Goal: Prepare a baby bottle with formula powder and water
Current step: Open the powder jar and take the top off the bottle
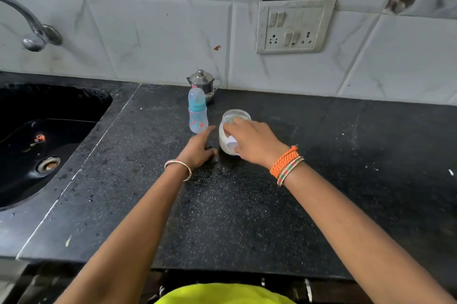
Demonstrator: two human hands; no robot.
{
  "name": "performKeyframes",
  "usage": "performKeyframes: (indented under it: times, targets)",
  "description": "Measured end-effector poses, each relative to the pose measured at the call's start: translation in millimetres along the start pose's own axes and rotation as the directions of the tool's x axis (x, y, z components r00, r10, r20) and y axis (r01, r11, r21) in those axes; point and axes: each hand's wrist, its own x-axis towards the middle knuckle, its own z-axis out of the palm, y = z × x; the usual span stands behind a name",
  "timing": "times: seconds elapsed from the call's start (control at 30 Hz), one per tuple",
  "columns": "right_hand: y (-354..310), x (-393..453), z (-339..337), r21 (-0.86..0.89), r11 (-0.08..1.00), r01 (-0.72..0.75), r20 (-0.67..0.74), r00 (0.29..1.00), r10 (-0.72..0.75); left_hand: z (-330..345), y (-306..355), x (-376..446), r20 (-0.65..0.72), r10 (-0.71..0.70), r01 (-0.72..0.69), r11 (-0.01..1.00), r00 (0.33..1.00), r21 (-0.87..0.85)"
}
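Note:
A small baby bottle [197, 115] with a blue collar and clear cap stands upright on the black counter [247, 204]. Right of it is a clear jar [228, 130] holding white powder. My right hand [252, 141] lies over the jar's top and right side, fingers curled around its lid area. My left hand [199, 149] rests on the counter just left of the jar, fingers relaxed, reaching toward the jar's base; whether it touches the jar is unclear.
A small steel pot [204, 82] with a lid stands behind the bottle against the tiled wall. A black sink [44, 145] with a tap [32, 29] is at the left. A switch and socket panel [294, 26] is on the wall.

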Motion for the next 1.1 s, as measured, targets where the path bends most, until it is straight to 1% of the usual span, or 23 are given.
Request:
performKeyframes:
  times: [0.07, 0.17, 0.23, 0.27, 0.33, 0.4, 0.43, 0.47, 0.5, 0.53, 0.57, 0.6, 0.63, 0.67, 0.77, 0.83, 0.9, 0.97, 1.03, 1.1]
  targets:
    - [-11.3, -4.7, 14.1, -0.076, 0.996, 0.043, -0.037, 0.998, -0.046, -8.0, -5.7, -15.4, -0.103, 0.001, 0.001, 1.0, 0.995, 0.016]
    - [-29.9, -8.2, 40.4, -0.112, 0.993, 0.023, -0.047, 0.999, -0.028, -17.3, -11.4, -37.0, -0.163, 0.01, -0.014, 1.0, 0.987, -0.023]
    - [-39.0, -9.6, 57.4, -0.088, 0.996, -0.032, -0.044, 0.999, 0.029, -21.0, -14.4, -48.5, -0.189, -0.002, -0.004, 1.0, 0.982, -0.029]
    - [-41.5, -10.1, 65.5, -0.049, 0.998, -0.051, -0.023, 0.998, 0.05, -22.1, -16.7, -52.9, -0.199, -0.008, 0.002, 1.0, 0.98, -0.031]
    - [-44.9, -10.2, 80.2, -0.03, 0.999, -0.014, 0.047, 0.999, 0.016, -22.9, -22.1, -59.4, -0.215, -0.017, 0.006, 0.999, 0.976, -0.051]
    - [-47.7, -9.2, 86.5, -0.007, 1.0, 0.015, 0.044, 0.999, -0.015, -23.4, -26.0, -62.8, -0.232, -0.024, 0.007, 0.997, 0.972, -0.075]
    - [-48.1, -8.0, 86.2, 0.022, 1.0, -0.001, 0.057, 0.998, -0.001, -23.9, -27.6, -63.1, -0.242, -0.028, 0.009, 0.997, 0.97, -0.081]
    - [-47.5, -5.7, 85.9, 0.059, 0.998, -0.027, 0.109, 0.994, 0.02, -25.0, -28.7, -63.0, -0.249, -0.029, 0.009, 0.997, 0.968, -0.083]
    - [-47.2, -3.7, 84.4, 0.109, 0.991, -0.074, 0.217, 0.975, 0.049, -26.3, -29.4, -62.5, -0.252, -0.025, 0.004, 0.996, 0.967, -0.085]
    - [-47.1, -3.4, 83.1, 0.165, 0.977, -0.137, 0.341, 0.937, 0.074, -27.8, -29.3, -62.1, -0.251, -0.018, -0.004, 0.996, 0.968, -0.089]
    - [-48.3, -3.9, 83.0, 0.205, 0.958, -0.201, 0.459, 0.884, 0.088, -30.2, -30.1, -61.8, -0.252, -0.015, -0.01, 0.995, 0.968, -0.097]
    - [-50.5, -6.6, 84.5, 0.217, 0.946, -0.24, 0.54, 0.837, 0.089, -33.1, -31.5, -61.7, -0.256, -0.018, -0.009, 0.994, 0.967, -0.105]
    - [-52.7, -10.1, 87.8, 0.206, 0.946, -0.25, 0.576, 0.812, 0.09, -36.0, -33.6, -61.1, -0.264, -0.025, -0.005, 0.994, 0.964, -0.112]
    - [-54.3, -13.0, 92.1, 0.189, 0.952, -0.241, 0.584, 0.807, 0.089, -39.1, -36.1, -60.5, -0.275, -0.033, 0.0, 0.993, 0.961, -0.118]
    - [-56.0, -12.6, 91.1, 0.149, 0.962, -0.229, 0.539, 0.834, 0.115, -47.5, -43.8, -59.2, -0.312, -0.046, 0.008, 0.992, 0.949, -0.122]
    - [-56.4, -1.6, 73.6, 0.106, 0.973, -0.206, 0.45, 0.883, 0.137, -53.3, -46.0, -55.6, -0.336, -0.04, -0.001, 0.993, 0.941, -0.121]
    - [-54.4, 11.8, 48.2, 0.106, 0.978, -0.181, 0.291, 0.946, 0.144, -59.4, -45.3, -48.9, -0.354, -0.033, -0.013, 0.992, 0.935, -0.128]
    - [-48.8, 28.0, 23.9, 0.174, 0.971, -0.166, 0.142, 0.98, 0.142, -65.4, -43.4, -39.3, -0.37, -0.031, -0.027, 0.988, 0.928, -0.15]
    - [-40.3, 48.7, 2.8, 0.249, 0.954, -0.165, 0.006, 0.986, 0.169, -70.6, -41.8, -27.7, -0.379, -0.03, -0.04, 0.984, 0.925, -0.174]
    - [-31.3, 77.3, -12.0, 0.342, 0.924, -0.172, -0.12, 0.967, 0.225, -76.1, -37.9, -15.7, -0.359, -0.052, -0.029, 0.976, 0.932, -0.215]
